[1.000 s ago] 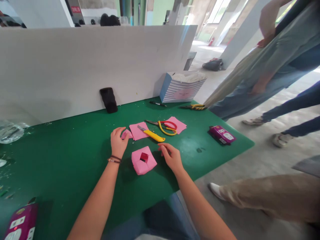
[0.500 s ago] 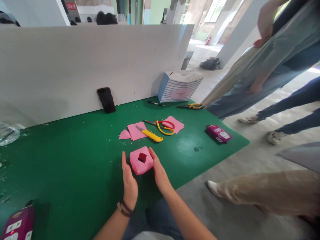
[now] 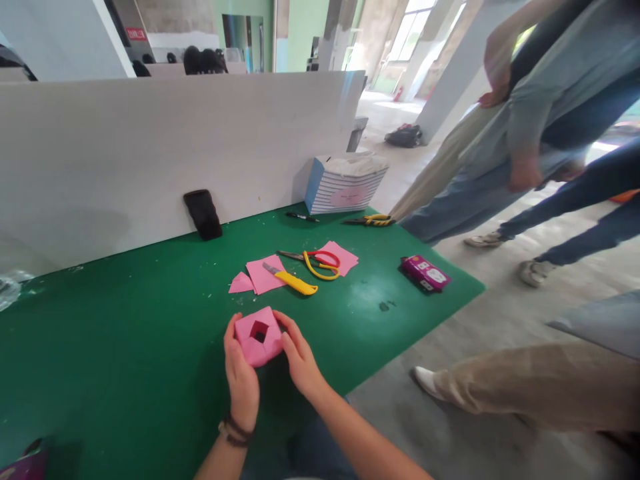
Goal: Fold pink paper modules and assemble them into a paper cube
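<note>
A folded pink paper box (image 3: pixel 259 338) with a dark square opening in its top is held between both my hands near the front edge of the green mat (image 3: pixel 125 347). My left hand (image 3: pixel 241 377) grips its left side; a bracelet sits on that wrist. My right hand (image 3: pixel 299 360) grips its right side. Beyond it lie pink paper sheets (image 3: pixel 261 274), a small pink scrap (image 3: pixel 241 284), a yellow utility knife (image 3: pixel 293 281) and red-and-yellow scissors (image 3: pixel 320 262).
A white board (image 3: pixel 175 147) walls the mat's far side, with a black object (image 3: pixel 203 213) leaning on it. A striped tissue box (image 3: pixel 344 185), a black pen (image 3: pixel 301 217), yellow pliers (image 3: pixel 373 220) and a magenta box (image 3: pixel 425 273) lie right. Other people's legs (image 3: pixel 525 193) stand on the right.
My left hand left the small pink scrap and came back. Both hands closed on the pink paper box and drew it toward me, near the mat's front edge.
</note>
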